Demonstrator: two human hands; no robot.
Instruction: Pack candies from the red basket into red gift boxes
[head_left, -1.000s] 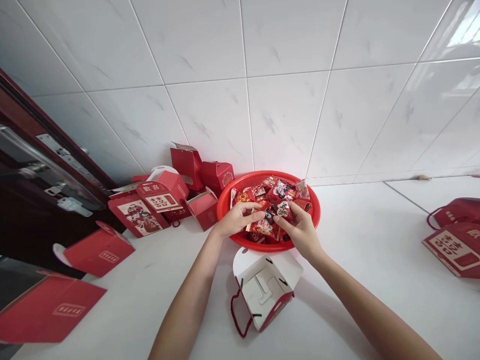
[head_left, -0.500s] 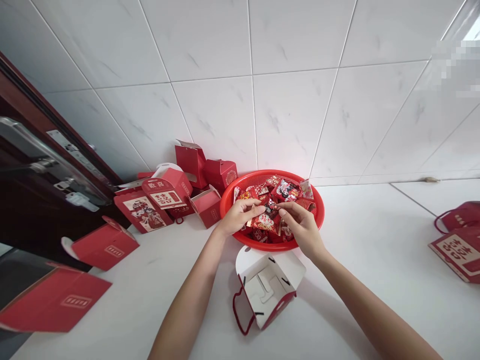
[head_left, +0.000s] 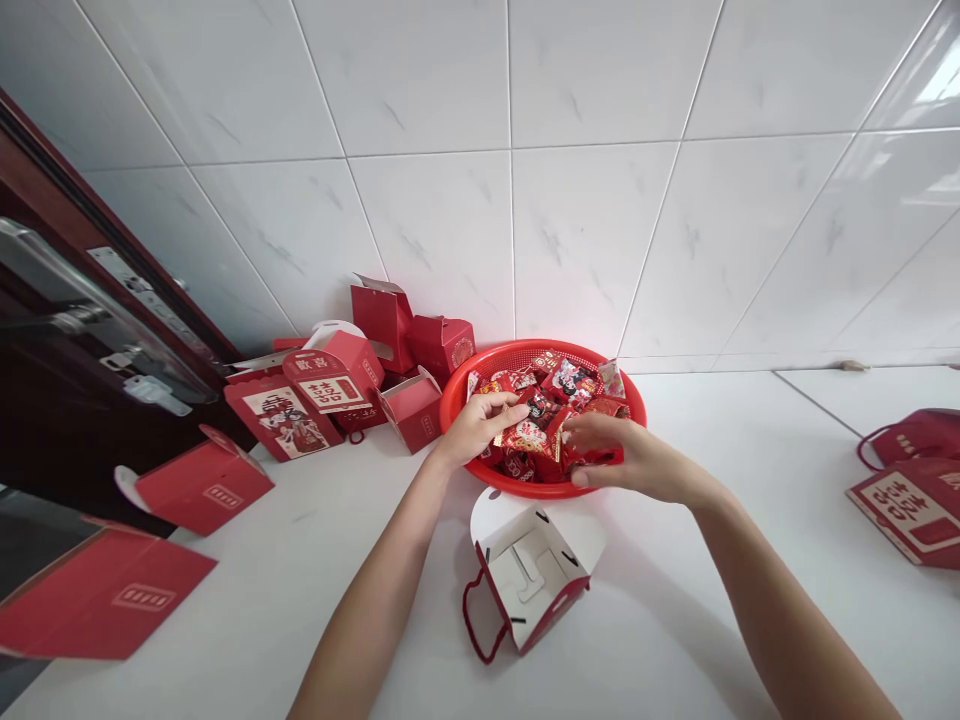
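Note:
A red oval basket (head_left: 637, 400) full of wrapped candies stands against the wall. Over its left side, my left hand (head_left: 480, 428) pinches red wrapped candies (head_left: 531, 432) between thumb and fingers. My right hand (head_left: 634, 460) reaches over the basket's right front, thumb and fingers apart, fingertips among the wrappers and partly blurred; nothing shows in its grip. In front of the basket sits an open box (head_left: 532, 575), white inside and red outside, with a dark red cord handle lying at its left.
Several red boxes (head_left: 420, 410) crowd the left back, with two more (head_left: 199, 485) toward the left front. Two red boxes (head_left: 911, 505) lie at the far right. A door handle (head_left: 90, 300) is at left.
My right hand has come away from my left hand, moving right and slightly down, and its fingers have spread. My left hand has stayed nearly still. The view has shifted slightly.

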